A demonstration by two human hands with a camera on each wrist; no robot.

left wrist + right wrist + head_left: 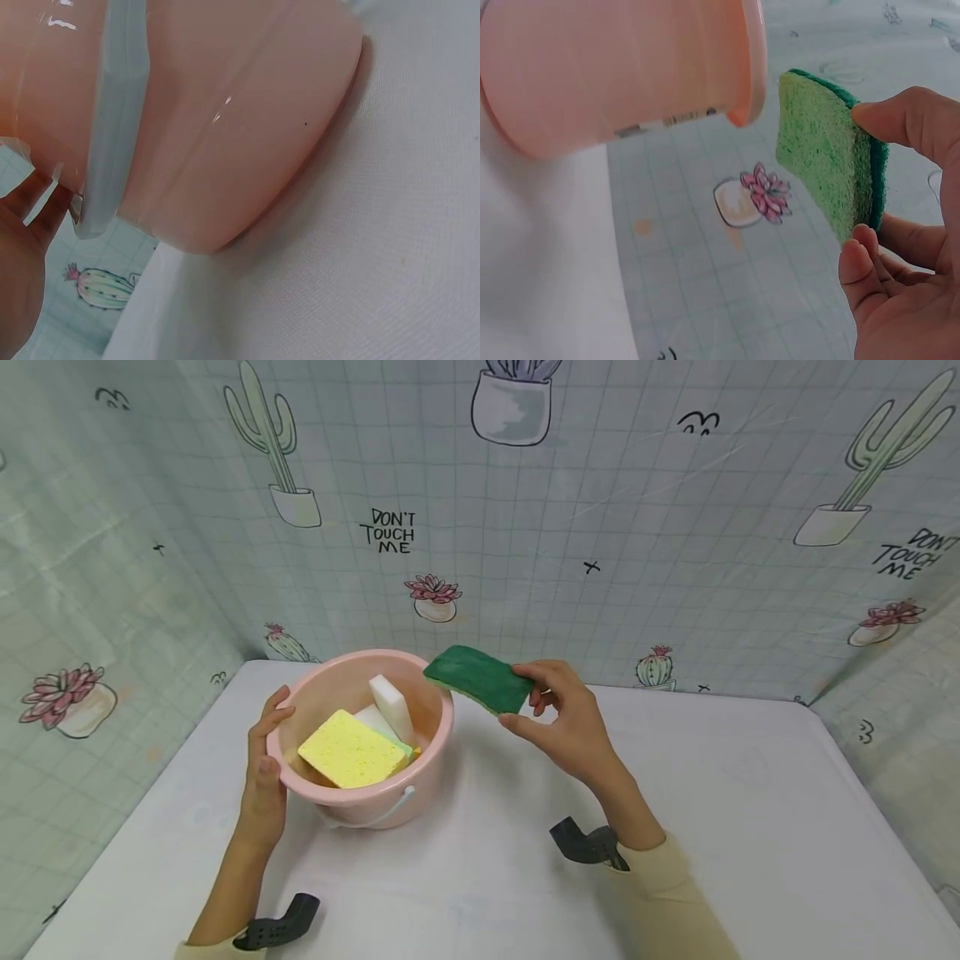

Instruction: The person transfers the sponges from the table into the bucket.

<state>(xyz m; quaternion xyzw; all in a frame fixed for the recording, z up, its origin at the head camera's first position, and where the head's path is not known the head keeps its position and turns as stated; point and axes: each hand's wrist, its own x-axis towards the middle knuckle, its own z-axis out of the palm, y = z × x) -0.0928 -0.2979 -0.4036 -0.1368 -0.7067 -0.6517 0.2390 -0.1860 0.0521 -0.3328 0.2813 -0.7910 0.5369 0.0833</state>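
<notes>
A pink plastic bucket (438,739) stands on the white table (750,827). Inside it lie a yellow sponge (352,750) and a white foam block (392,706). My left hand (266,760) grips the bucket's left rim, thumb over the edge. My right hand (558,718) pinches a green scouring sponge (480,678) between thumb and fingers, holding it in the air just past the bucket's right rim. In the right wrist view the green sponge (821,154) hangs beside the bucket (615,67). The left wrist view shows the bucket's wall (225,112) and white handle (112,112) close up.
A curtain printed with cacti and flower pots (525,510) closes in the table at the back and both sides. White tablecloth stretches to the right and in front of the bucket. Dark wrist camera mounts (588,843) sit on both forearms.
</notes>
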